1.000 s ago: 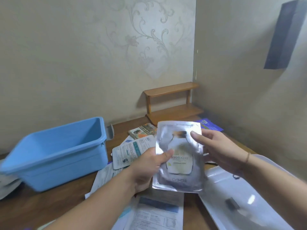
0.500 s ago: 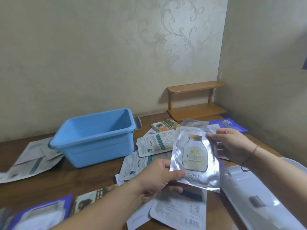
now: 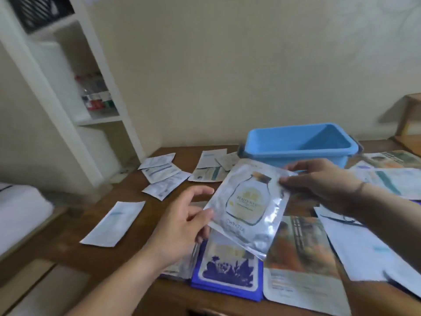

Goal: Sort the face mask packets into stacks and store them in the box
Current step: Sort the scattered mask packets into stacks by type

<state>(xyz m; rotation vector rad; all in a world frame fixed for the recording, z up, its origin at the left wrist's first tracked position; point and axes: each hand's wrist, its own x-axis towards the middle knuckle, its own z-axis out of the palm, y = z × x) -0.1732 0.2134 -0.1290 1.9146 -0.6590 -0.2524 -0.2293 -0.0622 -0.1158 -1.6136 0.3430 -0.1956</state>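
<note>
A silver face mask packet (image 3: 248,208) with a bottle picture hangs tilted above the wooden table (image 3: 136,238). My right hand (image 3: 319,181) pinches its upper right edge. My left hand (image 3: 180,224) holds its lower left edge between thumb and fingers, with the index finger lifted off. The blue plastic box (image 3: 284,153) stands open just behind the packet, and no packets show inside it. Under the held packet lie a purple packet (image 3: 225,270) and an orange-pictured packet (image 3: 303,247). Several white packets lie scattered on the left, one of them close by (image 3: 114,224).
More white packets (image 3: 364,247) overlap at the right near my forearm. A white shelf unit (image 3: 68,87) with small bottles stands at the table's left end. A white padded surface (image 3: 18,213) is at the far left. A small wooden rack (image 3: 410,115) sits at the back right.
The view has swung to the left. Both hands carried the silver packet leftward and tilted it, so the blue box now sits behind it and to the right.
</note>
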